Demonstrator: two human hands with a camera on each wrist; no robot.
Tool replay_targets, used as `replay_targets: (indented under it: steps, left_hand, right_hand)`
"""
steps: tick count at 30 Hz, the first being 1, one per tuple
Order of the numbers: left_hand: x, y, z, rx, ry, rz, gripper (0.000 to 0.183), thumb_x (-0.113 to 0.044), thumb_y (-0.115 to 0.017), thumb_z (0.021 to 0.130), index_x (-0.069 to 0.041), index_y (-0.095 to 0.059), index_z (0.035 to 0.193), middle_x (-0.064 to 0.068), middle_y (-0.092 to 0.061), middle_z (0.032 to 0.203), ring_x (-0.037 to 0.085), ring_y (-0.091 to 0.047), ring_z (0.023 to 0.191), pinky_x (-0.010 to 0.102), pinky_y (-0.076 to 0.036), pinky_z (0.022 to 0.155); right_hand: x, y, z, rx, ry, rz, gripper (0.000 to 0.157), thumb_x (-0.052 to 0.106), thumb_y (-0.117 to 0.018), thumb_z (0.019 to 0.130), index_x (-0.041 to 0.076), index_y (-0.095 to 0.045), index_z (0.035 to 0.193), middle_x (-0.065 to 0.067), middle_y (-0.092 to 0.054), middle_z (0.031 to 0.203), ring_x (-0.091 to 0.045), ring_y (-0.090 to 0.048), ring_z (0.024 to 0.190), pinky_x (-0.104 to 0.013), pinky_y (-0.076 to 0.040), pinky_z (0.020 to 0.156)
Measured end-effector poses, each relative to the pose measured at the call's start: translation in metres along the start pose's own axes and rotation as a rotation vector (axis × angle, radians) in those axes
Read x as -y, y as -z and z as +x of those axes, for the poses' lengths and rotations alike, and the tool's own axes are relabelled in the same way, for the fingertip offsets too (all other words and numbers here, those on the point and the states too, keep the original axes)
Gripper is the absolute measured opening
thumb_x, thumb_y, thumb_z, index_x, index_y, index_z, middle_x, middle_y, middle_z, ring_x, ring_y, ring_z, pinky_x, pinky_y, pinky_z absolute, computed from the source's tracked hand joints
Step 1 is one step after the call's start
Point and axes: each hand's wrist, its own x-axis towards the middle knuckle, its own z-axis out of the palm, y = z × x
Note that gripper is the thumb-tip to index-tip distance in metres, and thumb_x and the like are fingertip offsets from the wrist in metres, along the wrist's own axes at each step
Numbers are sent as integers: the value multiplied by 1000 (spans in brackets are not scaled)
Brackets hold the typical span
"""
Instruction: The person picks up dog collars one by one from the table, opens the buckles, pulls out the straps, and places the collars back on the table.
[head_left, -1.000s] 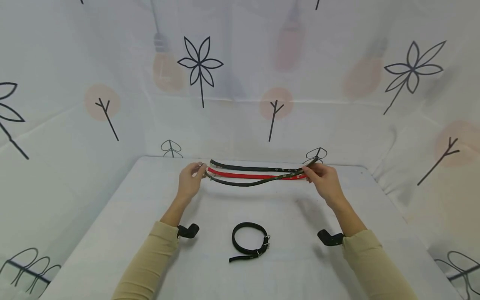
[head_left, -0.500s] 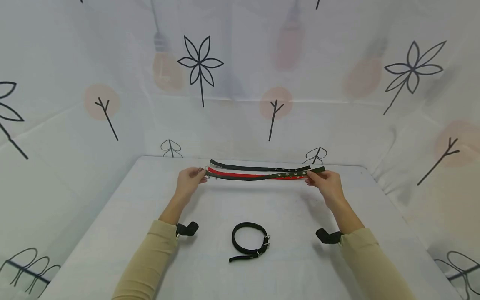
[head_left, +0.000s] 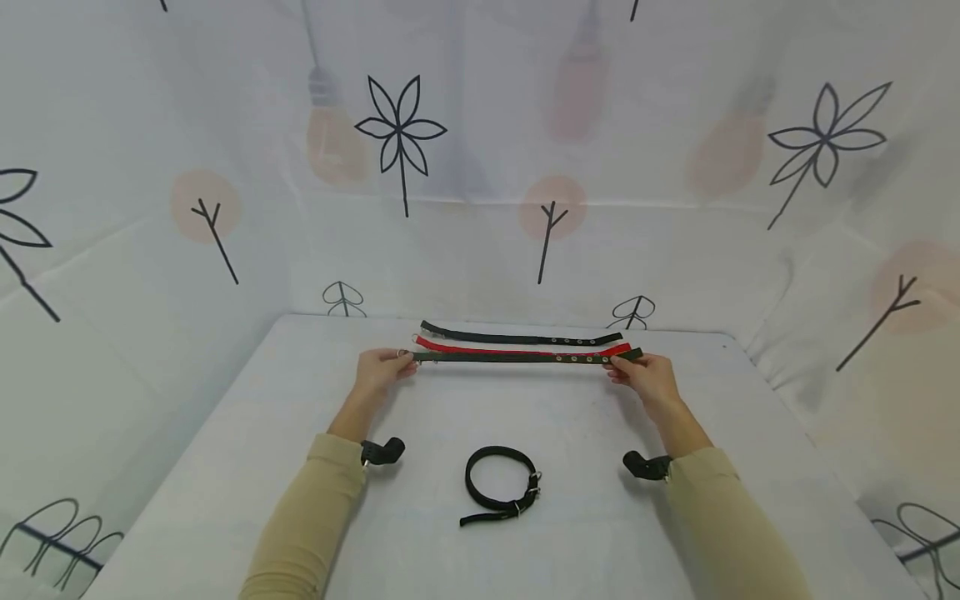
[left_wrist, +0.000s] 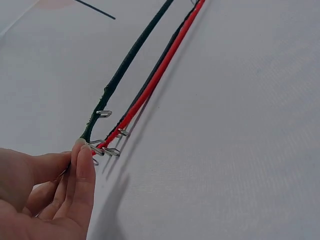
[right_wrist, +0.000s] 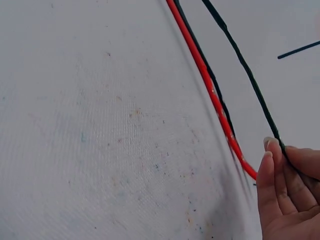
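Note:
A dark green collar (head_left: 487,357) with metal eyelets and a buckle is stretched nearly straight between my hands. My left hand (head_left: 378,372) pinches its buckle end between thumb and fingers. Near the eyelet end, my right hand (head_left: 651,379) pinches it, and a short tip sticks out beyond the fingers. Just behind lie a red collar (left_wrist: 160,72) and a black collar (head_left: 495,338), both stretched lengthwise on the table. In the left wrist view, metal loops (left_wrist: 111,151) of the red collar sit close beside my left fingertips. Both wrist views show the green collar raised off the table.
A black collar (head_left: 498,451) lies buckled in a loop between my forearms, its free end pointing left. The white table (head_left: 300,392) ends at a patterned backdrop (head_left: 480,250) behind the collars. Small coloured specks mark the tabletop in the right wrist view.
The green collar went from sagging and slanted to nearly straight, as both hands moved toward me. Its right end came down, and the red collar's right end now shows behind it.

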Motion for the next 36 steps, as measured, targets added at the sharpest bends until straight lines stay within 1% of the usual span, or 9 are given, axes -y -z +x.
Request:
replay_targets:
  steps: [4, 9, 14, 19, 21, 23, 29, 32, 36]
  left_hand:
    - [10, -1, 6, 7, 22, -8, 29, -3, -68, 98, 14, -64, 121, 19, -72, 102, 11, -72, 76, 27, -60, 78]
    - [18, -4, 10, 14, 7, -2, 30, -1, -67, 98, 16, -61, 122, 22, -72, 104, 10, -72, 76, 27, -60, 77]
    - [17, -4, 11, -13, -10, 32, 27, -2, -67, 98, 15, -63, 120, 24, -70, 108, 12, -73, 78, 26, -59, 78]
    - [14, -3, 10, 2, -13, 21, 29, -1, -68, 97, 15, -62, 121, 23, -70, 107, 13, -73, 79, 26, -59, 78]
    - [13, -2, 9, 11, -20, 30, 32, -2, -69, 97, 14, -61, 123, 23, -70, 109, 12, -72, 79, 26, -59, 78]
    - [11, 1, 5, 16, -27, 75, 34, -4, -70, 97, 13, -61, 125, 24, -70, 111, 12, -71, 81, 26, -59, 79]
    - [6, 15, -9, 17, -70, 357, 40, -22, -70, 99, 3, -63, 130, 22, -69, 123, 16, -72, 89, 32, -56, 89]
    - [5, 21, -13, 25, -98, 455, 42, -29, -71, 99, -1, -64, 128, 19, -69, 123, 19, -71, 92, 37, -52, 93]
    - [4, 25, -18, 70, -164, 530, 40, -32, -72, 98, -2, -66, 124, 17, -70, 120, 22, -71, 93, 37, -55, 87]
  right_hand:
    - [-7, -2, 3, -14, -54, -33, 41, 9, -64, 102, -19, -52, 131, 4, -75, 80, -5, -72, 74, -22, -59, 73]
    - [-14, -3, 5, -19, -86, -78, 41, 10, -64, 102, -18, -53, 131, 3, -74, 77, -5, -72, 71, -23, -59, 72]
    - [-14, -8, 5, -7, -76, -117, 43, 13, -64, 102, -17, -52, 131, -1, -76, 83, -6, -73, 75, -24, -59, 74]
    - [-14, -7, 4, -28, -90, -123, 43, 12, -66, 101, -15, -52, 131, -1, -75, 82, -7, -73, 73, -23, -59, 73]
    - [-13, -5, 3, -32, -78, -165, 42, 13, -66, 101, -14, -53, 132, -2, -75, 83, -7, -73, 72, -23, -59, 72]
    - [-12, -2, 1, -47, -63, -258, 42, 16, -66, 101, -10, -56, 133, -4, -75, 88, -7, -71, 72, -22, -58, 69]
    - [-10, 11, -5, -44, 19, -582, 42, 23, -62, 103, -5, -59, 133, -22, -69, 117, -18, -69, 83, -23, -53, 68]
    - [-8, 18, -9, -14, 70, -666, 41, 25, -60, 104, -5, -60, 132, -26, -63, 127, -29, -66, 97, -31, -55, 74]
    - [-3, 24, -14, -5, 113, -735, 40, 25, -59, 104, -5, -60, 130, -28, -57, 133, -40, -58, 112, -47, -52, 87]
